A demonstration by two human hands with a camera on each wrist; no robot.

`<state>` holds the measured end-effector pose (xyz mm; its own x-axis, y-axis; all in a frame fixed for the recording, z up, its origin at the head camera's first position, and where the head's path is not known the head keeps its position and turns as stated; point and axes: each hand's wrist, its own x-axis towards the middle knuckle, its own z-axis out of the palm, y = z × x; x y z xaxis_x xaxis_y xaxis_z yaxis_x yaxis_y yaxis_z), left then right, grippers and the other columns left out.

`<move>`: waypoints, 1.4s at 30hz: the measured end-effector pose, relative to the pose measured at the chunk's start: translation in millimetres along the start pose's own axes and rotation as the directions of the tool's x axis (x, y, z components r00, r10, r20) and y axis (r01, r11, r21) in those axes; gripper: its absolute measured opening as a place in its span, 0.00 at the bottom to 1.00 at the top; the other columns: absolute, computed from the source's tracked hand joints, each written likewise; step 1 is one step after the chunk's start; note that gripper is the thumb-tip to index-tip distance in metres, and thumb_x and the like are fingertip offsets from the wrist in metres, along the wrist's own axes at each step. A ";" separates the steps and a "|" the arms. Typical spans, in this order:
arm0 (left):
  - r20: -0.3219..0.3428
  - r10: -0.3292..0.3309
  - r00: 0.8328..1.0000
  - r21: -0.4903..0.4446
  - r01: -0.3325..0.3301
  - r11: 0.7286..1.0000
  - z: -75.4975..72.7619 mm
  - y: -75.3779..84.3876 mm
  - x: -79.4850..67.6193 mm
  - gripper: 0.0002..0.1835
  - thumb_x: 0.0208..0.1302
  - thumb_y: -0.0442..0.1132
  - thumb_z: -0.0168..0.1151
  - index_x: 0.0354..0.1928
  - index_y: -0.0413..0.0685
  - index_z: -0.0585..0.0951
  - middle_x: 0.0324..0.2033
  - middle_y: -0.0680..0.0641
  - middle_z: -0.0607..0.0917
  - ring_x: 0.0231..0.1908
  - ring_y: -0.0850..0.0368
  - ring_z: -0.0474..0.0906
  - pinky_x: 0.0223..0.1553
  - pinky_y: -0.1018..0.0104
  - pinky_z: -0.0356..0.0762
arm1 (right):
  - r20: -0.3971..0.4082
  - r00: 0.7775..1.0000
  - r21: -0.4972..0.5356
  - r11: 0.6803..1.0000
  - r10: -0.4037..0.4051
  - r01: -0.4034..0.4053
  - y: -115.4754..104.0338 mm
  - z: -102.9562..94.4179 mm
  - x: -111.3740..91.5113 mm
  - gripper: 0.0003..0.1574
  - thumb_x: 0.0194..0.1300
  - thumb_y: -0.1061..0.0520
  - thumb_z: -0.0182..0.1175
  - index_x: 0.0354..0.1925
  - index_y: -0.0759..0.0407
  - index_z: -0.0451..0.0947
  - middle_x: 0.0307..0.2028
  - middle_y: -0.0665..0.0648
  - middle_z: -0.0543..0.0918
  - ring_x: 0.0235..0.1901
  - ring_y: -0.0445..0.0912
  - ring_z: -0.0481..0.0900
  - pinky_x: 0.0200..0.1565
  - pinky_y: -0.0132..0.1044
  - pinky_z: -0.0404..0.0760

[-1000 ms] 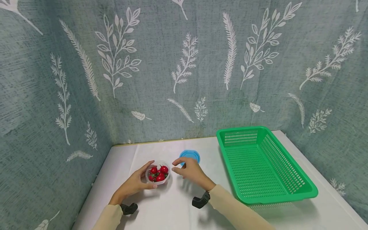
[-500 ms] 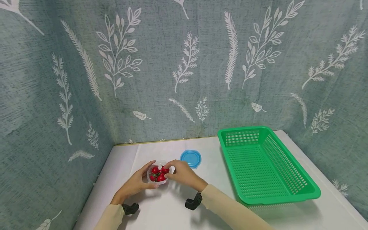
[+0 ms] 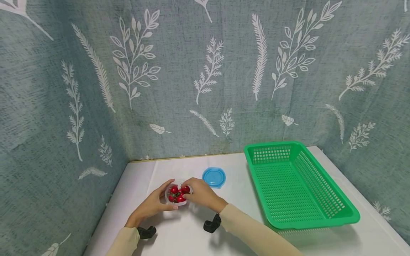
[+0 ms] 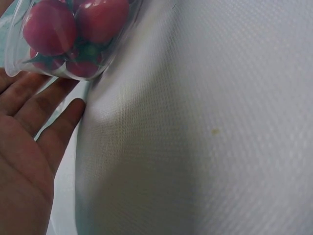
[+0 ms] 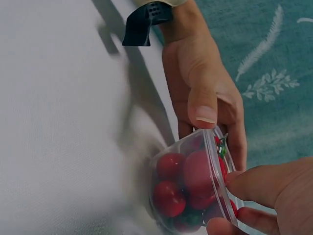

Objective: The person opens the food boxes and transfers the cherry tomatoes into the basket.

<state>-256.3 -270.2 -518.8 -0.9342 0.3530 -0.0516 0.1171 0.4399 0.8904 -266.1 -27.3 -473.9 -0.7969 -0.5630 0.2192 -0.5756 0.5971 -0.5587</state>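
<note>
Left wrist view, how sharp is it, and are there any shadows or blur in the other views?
Left wrist view: soft throughout, the tomatoes and left hand blurred at close range. Right wrist view: the tub fairly sharp, a smeared dark shadow on the cloth. Head view: evenly lit, wide-angle bending at the edges, soft shadow under the basket.

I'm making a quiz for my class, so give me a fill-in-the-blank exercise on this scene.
1. Both hands, left hand and right hand, hold a clear cup of small red ____.
2. The colour of the lid lying on the table is ____.
3. The basket on the right is ____ in colour.

Missing words: tomatoes; blue; green
</note>
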 end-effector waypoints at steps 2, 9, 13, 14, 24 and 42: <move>0.004 -0.006 1.000 -0.009 0.006 1.000 0.1 -0.6 0.2 0.58 0.53 0.46 0.83 0.81 0.52 0.57 0.76 0.40 0.63 0.75 0.37 0.58 0.74 0.35 0.52 | -0.006 1.000 -0.036 0.999 -0.001 0.000 -0.3 1.9 0.7 0.17 0.65 0.55 0.72 0.51 0.58 0.86 0.50 0.53 0.86 0.50 0.44 0.83 0.52 0.35 0.83; -0.009 -0.021 1.000 0.019 0.021 1.000 0.6 -1.2 1.0 0.59 0.52 0.49 0.83 0.81 0.53 0.56 0.77 0.40 0.62 0.75 0.36 0.58 0.74 0.36 0.53 | -0.005 1.000 -0.103 0.995 0.006 -0.006 1.0 6.0 3.8 0.18 0.68 0.55 0.70 0.53 0.60 0.86 0.48 0.53 0.82 0.45 0.42 0.81 0.48 0.29 0.83; -0.011 -0.026 1.000 0.028 0.026 0.999 0.3 -2.5 1.1 0.59 0.52 0.50 0.83 0.82 0.53 0.56 0.78 0.40 0.61 0.76 0.36 0.57 0.74 0.36 0.53 | 0.022 0.999 -0.125 0.992 0.027 -0.024 0.1 5.3 5.1 0.21 0.69 0.54 0.69 0.56 0.62 0.85 0.45 0.54 0.79 0.41 0.40 0.78 0.45 0.25 0.82; -0.012 -0.029 1.000 0.025 0.029 0.999 0.2 -3.1 1.4 0.59 0.52 0.49 0.83 0.82 0.53 0.56 0.78 0.40 0.61 0.76 0.36 0.57 0.74 0.36 0.53 | 0.026 0.999 -0.138 0.990 0.026 -0.022 -0.5 4.8 5.2 0.21 0.69 0.54 0.69 0.56 0.63 0.85 0.44 0.54 0.79 0.41 0.40 0.78 0.45 0.24 0.82; -0.002 -0.004 1.000 0.006 0.004 1.000 0.2 -3.2 1.8 0.59 0.52 0.48 0.83 0.82 0.52 0.56 0.77 0.40 0.62 0.75 0.37 0.58 0.74 0.37 0.53 | 0.031 0.999 -0.185 0.982 -0.021 0.026 -4.9 4.0 6.3 0.10 0.68 0.58 0.68 0.47 0.59 0.87 0.45 0.52 0.82 0.43 0.40 0.80 0.46 0.26 0.82; 0.004 0.002 1.000 -0.010 -0.002 1.000 0.3 0.4 -1.6 0.58 0.53 0.44 0.83 0.81 0.53 0.57 0.77 0.39 0.62 0.75 0.36 0.58 0.74 0.34 0.51 | 0.186 0.982 -0.204 0.977 -0.017 0.055 -3.2 -6.1 7.3 0.17 0.69 0.49 0.69 0.51 0.56 0.88 0.42 0.49 0.77 0.35 0.37 0.72 0.36 0.23 0.76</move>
<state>-254.7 -270.4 -518.6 -0.9327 0.3569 -0.0511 0.1157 0.4305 0.8952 -271.2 -29.9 -465.6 -0.7390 -0.6693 0.0764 -0.6442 0.6689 -0.3710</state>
